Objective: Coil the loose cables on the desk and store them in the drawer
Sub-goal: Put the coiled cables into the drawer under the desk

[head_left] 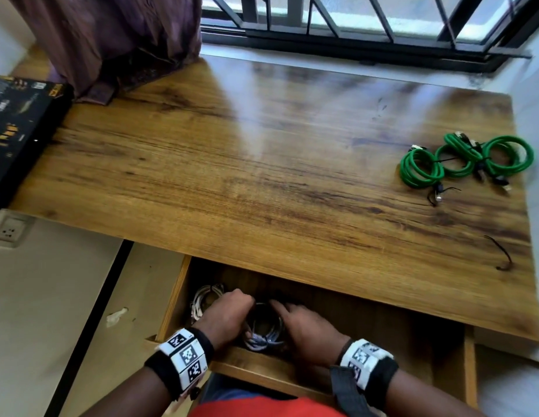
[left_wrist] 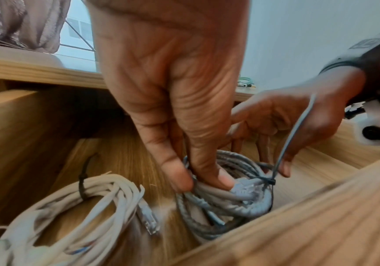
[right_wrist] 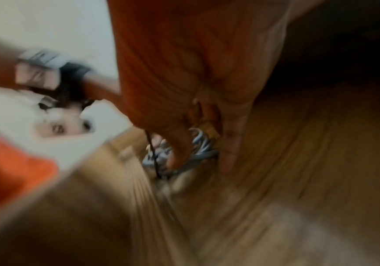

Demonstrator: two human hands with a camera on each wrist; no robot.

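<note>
The drawer [head_left: 262, 367] under the desk [head_left: 262, 164] stands pulled out, and both hands are inside it on a grey cable coil [head_left: 263, 329] bound with a black zip tie [left_wrist: 269, 180]. My left hand [left_wrist: 205, 181] pinches the coil's near strands [left_wrist: 225, 203] between thumb and forefinger. My right hand [left_wrist: 272, 162] straddles the coil's other side, fingers behind it and thumb by the tie. The right wrist view is blurred but shows that hand's thumb on the grey coil [right_wrist: 205, 153]. A white coiled cable [left_wrist: 82, 207] lies in the drawer's left part.
Three green cable coils [head_left: 464, 159] lie at the desk's right end, with a loose black tie [head_left: 503, 251] nearer the front edge. A black box [head_left: 18, 130] and a curtain [head_left: 111, 40] sit at the far left. The drawer's right part shows bare wood.
</note>
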